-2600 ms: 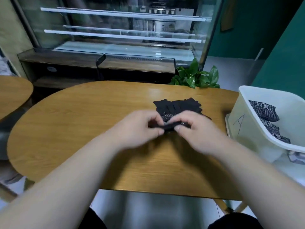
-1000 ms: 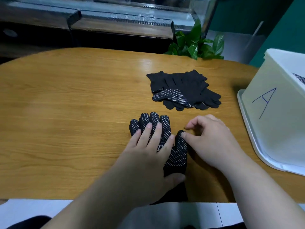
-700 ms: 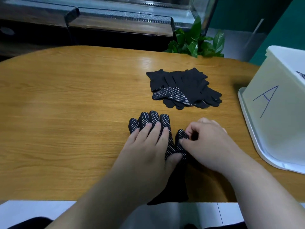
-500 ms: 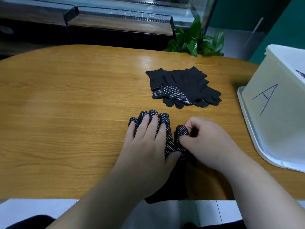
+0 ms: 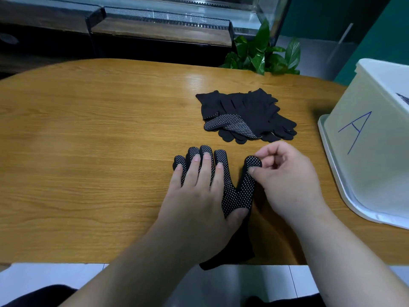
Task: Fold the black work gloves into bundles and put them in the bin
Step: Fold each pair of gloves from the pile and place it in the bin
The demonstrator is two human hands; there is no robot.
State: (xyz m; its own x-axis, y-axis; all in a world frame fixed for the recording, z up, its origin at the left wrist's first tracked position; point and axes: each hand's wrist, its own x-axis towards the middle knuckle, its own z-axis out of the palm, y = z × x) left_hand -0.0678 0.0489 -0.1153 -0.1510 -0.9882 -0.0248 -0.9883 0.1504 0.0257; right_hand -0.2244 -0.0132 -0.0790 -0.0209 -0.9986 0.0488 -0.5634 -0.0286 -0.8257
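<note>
- Your left hand (image 5: 199, 196) lies palm down on the dotted black glove (image 5: 238, 193). Its fingers (image 5: 205, 167) are straight and close together, and they press the glove's fingers flat to the worktop (image 5: 88, 151). Your left thumb rests on the glove's palm.
- This glove lies with the dotted side up, near the front edge of the worktop, and its fingertips point away from you. The cuff hangs a little over the edge toward you. I cannot tell if a second glove lies under it.
- Your right hand (image 5: 287, 178) is curled. Its thumb and forefinger pinch the tip of the glove's thumb (image 5: 253, 161), which stands out to the right from the rest of the glove. The other fingers of this hand are bent in toward the palm.
- The pile of black gloves (image 5: 245, 111) lies farther back on the worktop, near your right hand but not touching it. One glove in the pile shows its dotted side.
- The white bin (image 5: 363, 173) stands at the right end of the worktop, on a white tray (image 5: 327, 151), with a blue letter A (image 5: 355, 131) on its wall. A small dotted dark piece shows at its top edge.
- A green plant (image 5: 261, 54) stands behind the far edge, and a glass display cabinet (image 5: 166, 25) behind that.
</note>
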